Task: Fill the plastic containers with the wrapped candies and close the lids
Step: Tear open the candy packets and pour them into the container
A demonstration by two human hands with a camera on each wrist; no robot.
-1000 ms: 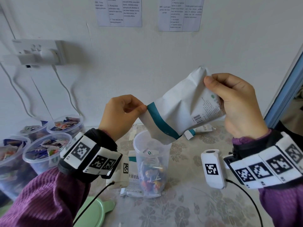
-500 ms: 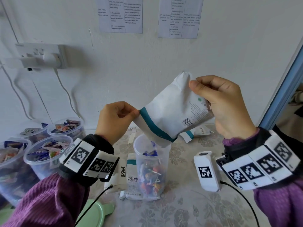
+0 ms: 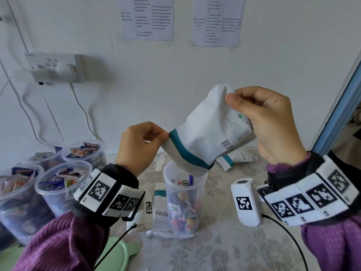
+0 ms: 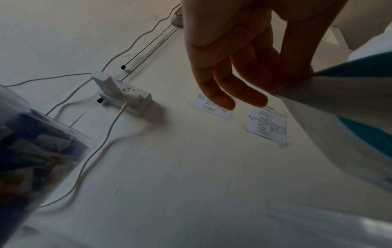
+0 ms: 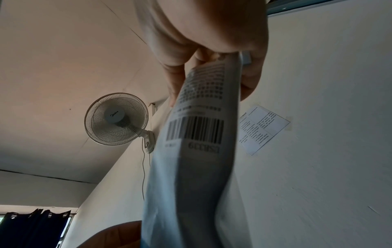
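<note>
A white candy bag (image 3: 207, 133) with a teal band is tipped mouth-down over a tall clear plastic container (image 3: 183, 202) on the table. My left hand (image 3: 142, 143) pinches the bag's open edge beside the teal band. My right hand (image 3: 267, 122) pinches its upper back corner, above the barcode (image 5: 195, 130). Wrapped candies (image 3: 182, 214) fill the lower part of the container, and a few lie near its rim. In the left wrist view my left hand's fingers (image 4: 244, 94) hang curled next to the bag (image 4: 350, 100).
Several open containers (image 3: 62, 182) full of wrapped candies stand at the left. Flat white bags (image 3: 160, 212) lie behind the tall container and another (image 3: 234, 159) lies further back. A green lid (image 3: 119, 255) sits at the front left. A power strip (image 3: 52, 69) and cables hang on the wall.
Both hands and the bag have dropped slightly and shifted left. More candies have fallen into the container, and its level has risen.
</note>
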